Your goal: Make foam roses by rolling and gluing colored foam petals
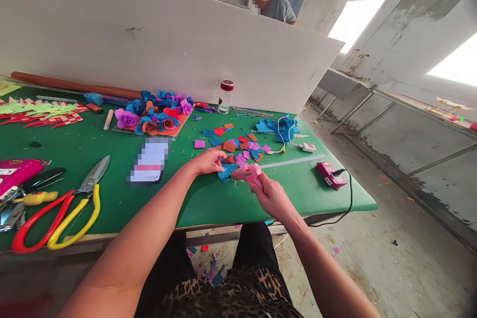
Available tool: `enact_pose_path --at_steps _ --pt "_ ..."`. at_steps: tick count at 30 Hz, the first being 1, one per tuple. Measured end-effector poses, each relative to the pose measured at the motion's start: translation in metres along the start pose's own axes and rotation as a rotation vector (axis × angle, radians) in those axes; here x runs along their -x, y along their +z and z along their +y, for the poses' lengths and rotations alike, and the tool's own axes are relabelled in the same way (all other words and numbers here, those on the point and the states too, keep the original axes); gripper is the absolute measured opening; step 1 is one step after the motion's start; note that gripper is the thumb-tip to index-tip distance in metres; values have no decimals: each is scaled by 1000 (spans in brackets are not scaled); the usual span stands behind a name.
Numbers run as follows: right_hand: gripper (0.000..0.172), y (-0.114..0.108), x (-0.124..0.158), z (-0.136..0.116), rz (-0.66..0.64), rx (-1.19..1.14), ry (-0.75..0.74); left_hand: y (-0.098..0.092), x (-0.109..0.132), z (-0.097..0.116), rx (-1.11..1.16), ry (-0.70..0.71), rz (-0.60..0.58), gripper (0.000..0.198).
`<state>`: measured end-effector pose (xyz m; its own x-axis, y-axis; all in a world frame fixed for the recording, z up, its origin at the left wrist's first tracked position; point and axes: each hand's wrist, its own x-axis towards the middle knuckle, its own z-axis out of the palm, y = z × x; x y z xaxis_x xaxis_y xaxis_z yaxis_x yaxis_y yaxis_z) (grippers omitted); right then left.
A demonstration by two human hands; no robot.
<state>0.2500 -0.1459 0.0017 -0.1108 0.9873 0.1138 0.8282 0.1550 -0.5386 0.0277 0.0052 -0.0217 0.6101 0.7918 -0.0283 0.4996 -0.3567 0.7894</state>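
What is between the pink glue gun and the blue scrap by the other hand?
Nothing visible. The glue gun, gripped in the right hand, points its tip straight at the blue scrap, which the left hand touches on the green table.

Bright daylight floods in from blown-out windows [367, 15] at upper right; my view sharp in centre, stretched at edges; shadows soft, faint.

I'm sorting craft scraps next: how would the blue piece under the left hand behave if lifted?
The blue piece looks thin and crumpled, so it is probably floppy and very light. Pinned only by the left hand on the green table, it may slide easily if pushed.
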Motion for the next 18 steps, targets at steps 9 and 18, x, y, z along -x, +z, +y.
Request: enact_pose_path --at_steps 9,18 --pt "30 -17 4 17 2 -437 112 -1 0 0 23 5 20 21" --pt "39 -31 8 28 -142 -1183 274 -3 1 2 250 -18 -20 26"
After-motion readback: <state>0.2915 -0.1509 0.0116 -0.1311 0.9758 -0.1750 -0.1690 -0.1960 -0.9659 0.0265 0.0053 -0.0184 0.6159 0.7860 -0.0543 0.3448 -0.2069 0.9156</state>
